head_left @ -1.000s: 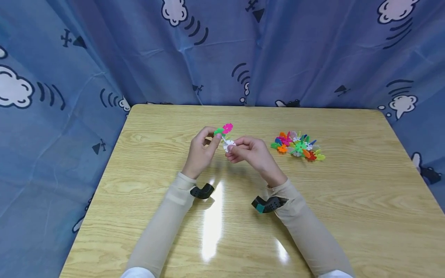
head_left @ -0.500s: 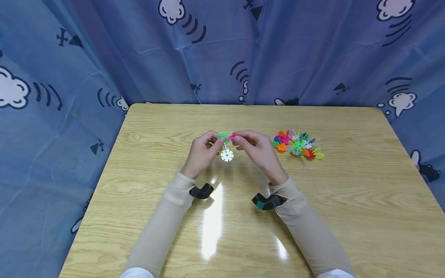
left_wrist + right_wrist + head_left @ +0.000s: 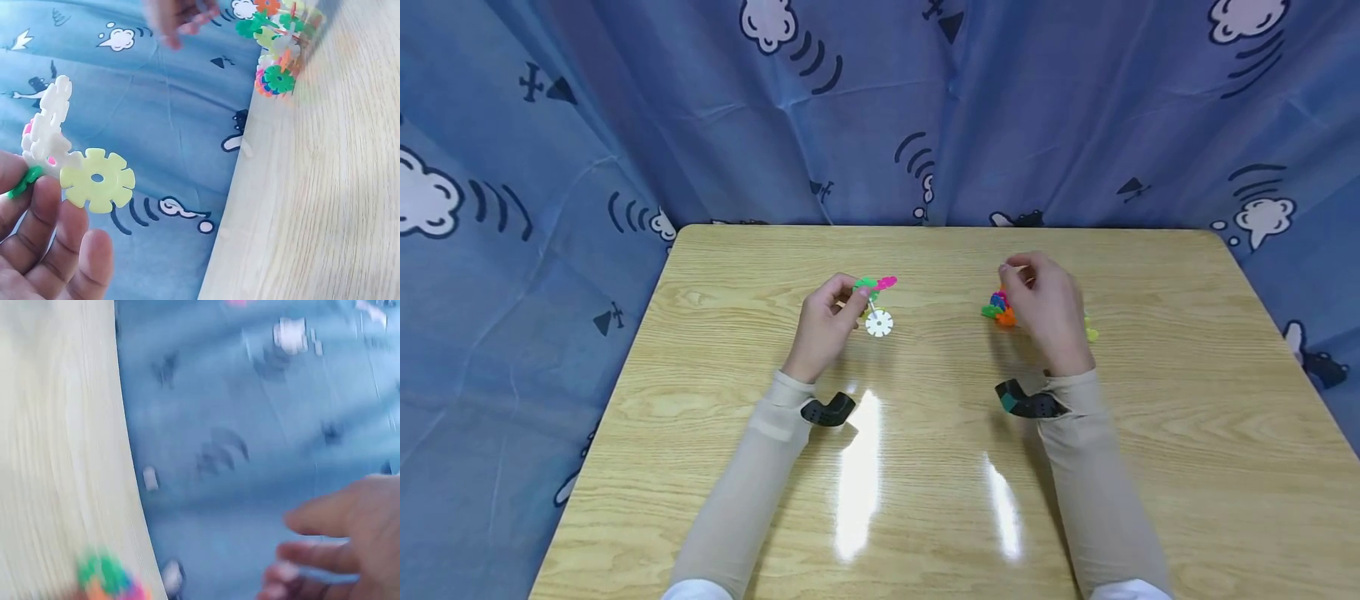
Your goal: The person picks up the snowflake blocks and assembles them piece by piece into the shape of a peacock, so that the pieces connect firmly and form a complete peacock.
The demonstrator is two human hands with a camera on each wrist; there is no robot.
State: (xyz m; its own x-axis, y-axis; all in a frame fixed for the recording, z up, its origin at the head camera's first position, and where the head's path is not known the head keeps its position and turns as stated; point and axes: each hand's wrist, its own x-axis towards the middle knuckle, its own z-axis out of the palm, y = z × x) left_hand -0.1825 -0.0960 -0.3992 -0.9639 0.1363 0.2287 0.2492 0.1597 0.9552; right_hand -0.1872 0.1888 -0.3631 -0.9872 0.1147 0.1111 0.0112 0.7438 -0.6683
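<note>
My left hand (image 3: 824,329) pinches a small cluster of joined notched plastic discs above the table. In the cluster are a green disc (image 3: 866,284), held between thumb and fingers, a pink disc (image 3: 887,282), and a white disc (image 3: 873,330) hanging below. The left wrist view shows a pale yellow disc (image 3: 112,184) beside white pieces (image 3: 53,112). My right hand (image 3: 1051,315) hovers over a pile of loose discs (image 3: 1005,318) and hides most of it. In the right wrist view its blurred fingers (image 3: 319,555) are loosely bent, with a gap below the thumb and nothing visible held.
The wooden table (image 3: 925,500) reaches to a blue patterned curtain (image 3: 865,117) at the back. Black wrist cameras sit on the left sleeve (image 3: 828,410) and the right sleeve (image 3: 1032,403).
My right hand went from the white disc to the pink disc, then let go and moved right over the pile. My left hand keeps the cluster, shifting slightly left.
</note>
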